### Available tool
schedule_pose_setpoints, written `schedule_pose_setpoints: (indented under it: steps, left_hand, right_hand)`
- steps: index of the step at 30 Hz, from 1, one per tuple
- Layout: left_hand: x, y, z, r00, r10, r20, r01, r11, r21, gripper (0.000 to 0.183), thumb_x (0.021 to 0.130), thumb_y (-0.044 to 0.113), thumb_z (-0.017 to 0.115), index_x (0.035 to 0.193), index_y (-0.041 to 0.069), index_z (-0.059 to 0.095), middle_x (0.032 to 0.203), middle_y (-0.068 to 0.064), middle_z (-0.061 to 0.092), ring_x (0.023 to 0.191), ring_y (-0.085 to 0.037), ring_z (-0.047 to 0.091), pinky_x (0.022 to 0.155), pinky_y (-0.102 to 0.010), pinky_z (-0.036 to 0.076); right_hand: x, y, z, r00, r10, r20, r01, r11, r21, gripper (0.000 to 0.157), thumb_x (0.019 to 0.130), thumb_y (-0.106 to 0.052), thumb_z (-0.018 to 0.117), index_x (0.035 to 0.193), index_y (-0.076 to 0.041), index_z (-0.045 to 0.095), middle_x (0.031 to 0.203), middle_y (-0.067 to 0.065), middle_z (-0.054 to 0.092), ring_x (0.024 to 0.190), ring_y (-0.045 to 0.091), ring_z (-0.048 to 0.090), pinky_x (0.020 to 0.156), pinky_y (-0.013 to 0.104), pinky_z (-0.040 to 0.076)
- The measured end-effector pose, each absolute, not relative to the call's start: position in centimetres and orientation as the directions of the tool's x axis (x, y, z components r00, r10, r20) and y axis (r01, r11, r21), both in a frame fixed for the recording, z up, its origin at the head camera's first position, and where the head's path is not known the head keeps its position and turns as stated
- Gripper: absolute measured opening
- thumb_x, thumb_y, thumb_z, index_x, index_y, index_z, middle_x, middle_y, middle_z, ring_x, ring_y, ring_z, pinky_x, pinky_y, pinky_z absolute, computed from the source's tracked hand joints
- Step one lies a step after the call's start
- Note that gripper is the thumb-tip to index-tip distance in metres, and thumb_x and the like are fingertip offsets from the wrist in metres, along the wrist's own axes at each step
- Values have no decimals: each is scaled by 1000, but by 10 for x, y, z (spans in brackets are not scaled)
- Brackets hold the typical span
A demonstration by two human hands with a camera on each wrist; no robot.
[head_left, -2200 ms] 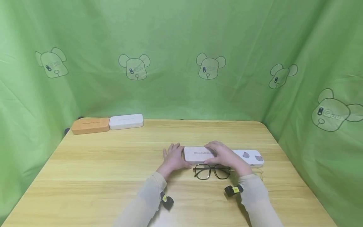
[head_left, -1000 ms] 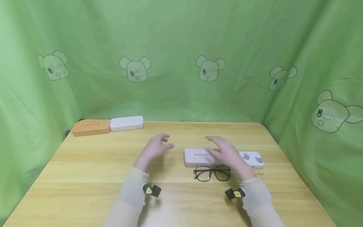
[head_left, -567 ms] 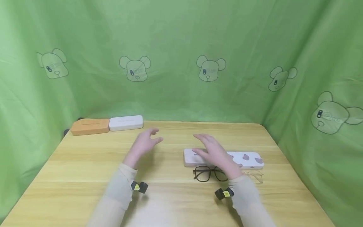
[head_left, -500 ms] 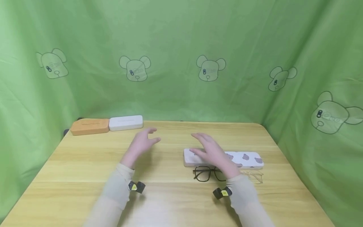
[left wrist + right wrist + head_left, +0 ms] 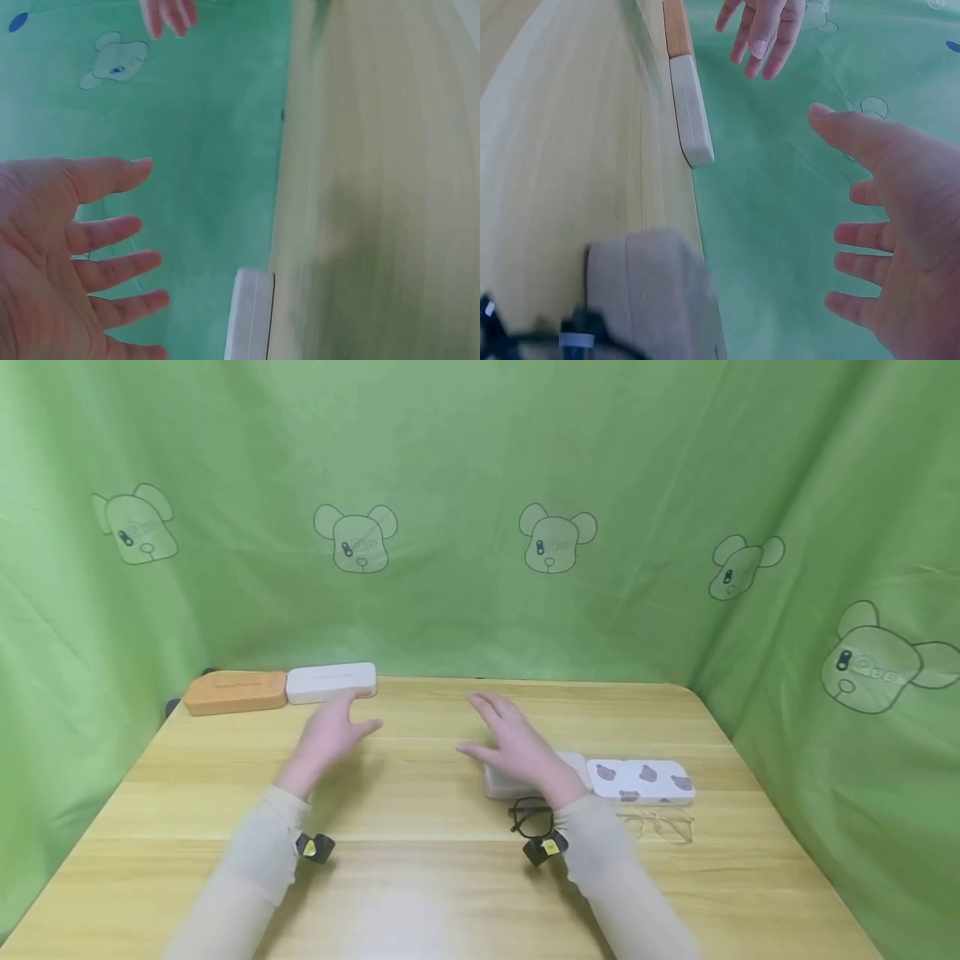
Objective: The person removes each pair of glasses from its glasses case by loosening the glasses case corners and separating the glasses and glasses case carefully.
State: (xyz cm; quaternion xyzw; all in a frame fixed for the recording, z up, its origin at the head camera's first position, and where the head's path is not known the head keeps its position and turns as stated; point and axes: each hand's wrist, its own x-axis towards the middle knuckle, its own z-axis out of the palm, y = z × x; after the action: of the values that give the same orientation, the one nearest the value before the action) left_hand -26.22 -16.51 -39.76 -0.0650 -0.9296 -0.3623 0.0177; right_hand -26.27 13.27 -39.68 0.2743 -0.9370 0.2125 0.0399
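My left hand (image 5: 327,737) is above the table with its fingers spread and nothing held. Its fingertips overlap the lower edge of a white glasses case (image 5: 330,683) in the head view. Touching that case on its left is an orange glasses case (image 5: 236,692). My right hand (image 5: 513,745), fingers extended and holding nothing, hovers over a pale grey glasses case (image 5: 574,766), partly covering it. A white case with bear prints (image 5: 641,782) lies against the grey case's right end. Black-framed glasses (image 5: 531,818) sit in front, partly behind the right wrist.
Thin gold-framed glasses (image 5: 671,826) lie in front of the bear-print case. The wooden table (image 5: 420,877) ends at a green curtain (image 5: 450,610) at the back. A small black camera (image 5: 315,848) is strapped to each wrist.
Both hands have left the grey case, which the right hand gripped at first. They have moved left, the left hand toward the white case, the right hand across the grey one.
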Motion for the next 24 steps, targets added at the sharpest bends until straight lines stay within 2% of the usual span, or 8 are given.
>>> schedule_pose_setpoints:
  steps: [7, 13, 16, 24]
  left_hand:
    - [-273, -186, -402, -981, 99, 167, 176, 818, 548, 63, 89, 31, 68, 142, 4, 45, 147, -20, 47, 137, -40, 42, 116, -57, 31]
    - [-285, -210, -406, -971, 102, 215, 190, 874, 447, 68, 86, 36, 70, 141, 5, 45, 146, -22, 47, 135, -43, 41, 113, -69, 22]
    - [-292, -222, -407, -972, 104, 209, 184, 893, 411, 73, 86, 41, 70, 143, 5, 43, 148, -23, 44, 136, -46, 37, 112, -71, 18]
    - [-314, -247, -412, -977, 107, 186, 165, 927, 336, 84, 82, 55, 69, 144, 4, 42, 147, -26, 42, 135, -50, 34, 107, -72, 25]
  right_hand:
    - [-273, 108, -396, -835, -529, 148, -541, 746, -387, 88, 89, -59, 59, 157, -25, 15, 161, 8, 25, 148, 30, 26, 121, 50, 25]
    - [-286, 85, -391, -814, -565, 137, -574, 742, -347, 91, 88, -59, 60, 157, -20, 15, 161, 10, 25, 148, 30, 27, 122, 47, 24]
    - [-294, 74, -389, -809, -573, 127, -579, 743, -335, 92, 88, -59, 60, 157, -20, 14, 161, 10, 26, 148, 28, 28, 122, 46, 24]
    - [-315, 49, -391, -796, -592, 125, -599, 741, -304, 92, 88, -64, 56, 157, -22, 13, 160, 10, 27, 147, 27, 29, 122, 45, 25]
